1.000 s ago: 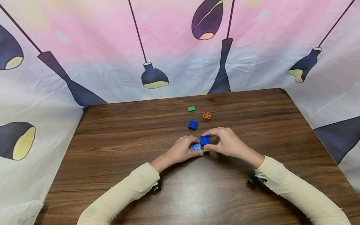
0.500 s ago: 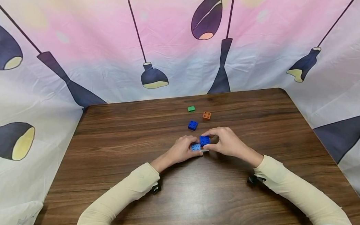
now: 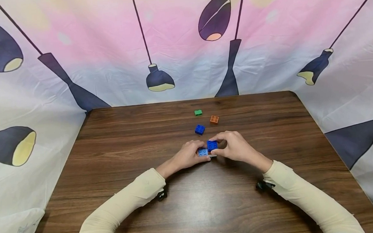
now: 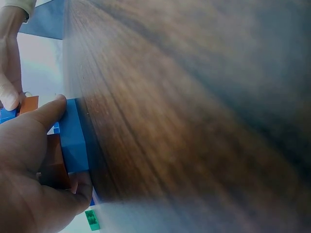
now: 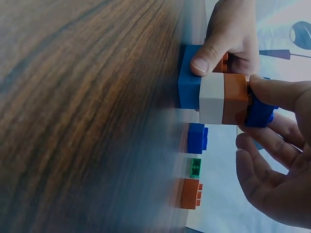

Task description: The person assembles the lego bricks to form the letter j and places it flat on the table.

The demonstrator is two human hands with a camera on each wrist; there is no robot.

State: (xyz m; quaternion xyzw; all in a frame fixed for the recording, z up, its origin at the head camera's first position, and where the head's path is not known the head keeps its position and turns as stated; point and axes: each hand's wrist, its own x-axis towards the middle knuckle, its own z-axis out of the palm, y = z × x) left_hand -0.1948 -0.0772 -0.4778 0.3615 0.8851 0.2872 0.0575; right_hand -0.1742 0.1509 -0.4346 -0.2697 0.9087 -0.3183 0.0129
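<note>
Low over the table, both hands work on a build of toy bricks. My left hand (image 3: 189,155) grips its long blue base brick (image 4: 74,141), thumb on one side and fingers on the other. On that base, a white brick (image 5: 212,98) carries an orange brick (image 5: 235,99). Topping this column is a dark blue brick (image 5: 260,108), slightly tilted, which my right hand (image 3: 234,146) pinches between thumb and fingers. Beside the column, within the left hand's grip, a light blue studded brick (image 3: 203,152) shows, and another orange brick (image 4: 55,165) sits on the base.
Beyond the hands, a loose dark blue brick (image 3: 199,129), an orange brick (image 3: 214,119) and a small green brick (image 3: 198,113) lie on the wooden table (image 3: 136,133). Behind the table's far edge hangs a cloth (image 3: 182,42) printed with lamps.
</note>
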